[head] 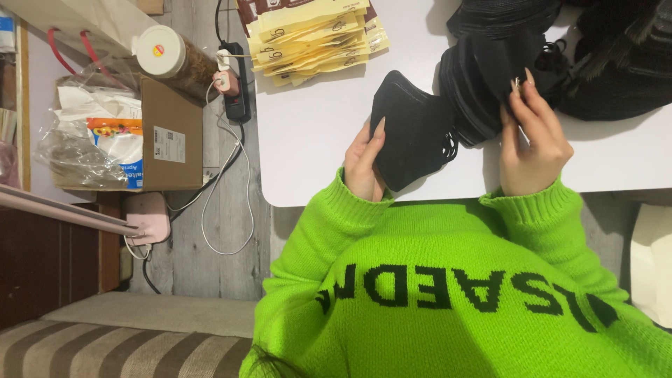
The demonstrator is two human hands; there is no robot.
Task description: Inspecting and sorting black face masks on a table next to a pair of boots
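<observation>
I am in a home room used for packing work. Left of my white counter (315, 140), a power strip (236, 84) and cardboard box (171, 140) lie on wooden floor (210, 266); a striped sofa cushion (119, 350) sits nearby.

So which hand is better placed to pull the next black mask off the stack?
Probably the right hand: its fingertips already rest on the fanned stack of black masks. The left hand is occupied, gripping a small bundle of masks at the white table edge.
</observation>
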